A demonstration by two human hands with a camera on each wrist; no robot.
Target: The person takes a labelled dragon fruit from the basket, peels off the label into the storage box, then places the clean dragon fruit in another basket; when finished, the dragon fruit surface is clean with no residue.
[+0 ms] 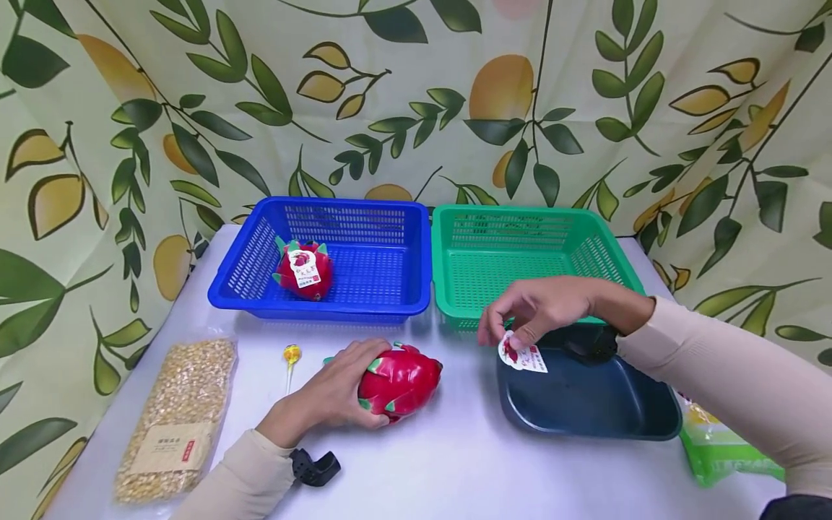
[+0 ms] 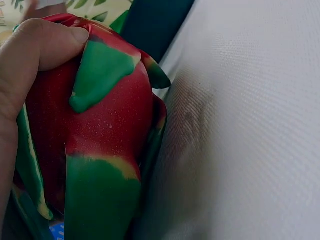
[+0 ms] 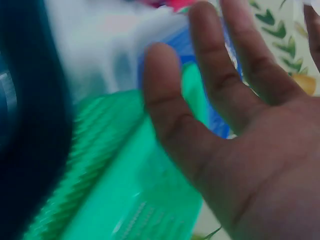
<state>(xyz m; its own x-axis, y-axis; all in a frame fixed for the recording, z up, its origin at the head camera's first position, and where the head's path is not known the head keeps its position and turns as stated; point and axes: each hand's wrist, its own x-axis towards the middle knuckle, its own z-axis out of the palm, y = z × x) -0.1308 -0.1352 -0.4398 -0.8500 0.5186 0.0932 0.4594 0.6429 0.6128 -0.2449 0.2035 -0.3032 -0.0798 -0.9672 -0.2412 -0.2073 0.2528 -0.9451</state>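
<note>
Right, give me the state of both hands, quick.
Left hand: closed, holding a red dragon fruit.
Right hand: closed on a small white label, pinched at its edge between thumb and fingers.

The left sleeve (image 1: 242, 478) and right sleeve (image 1: 721, 390) are plain pale beige, with a curved black wrist fitting (image 1: 315, 469) beside the left cuff and another black fitting (image 1: 593, 345) beside the right.

A white table (image 1: 455, 477) holds blue basket (image 1: 377, 271), green basket (image 1: 520, 263), tray (image 1: 585, 397), lollipop (image 1: 292, 354), bags (image 1: 188, 390)
</note>
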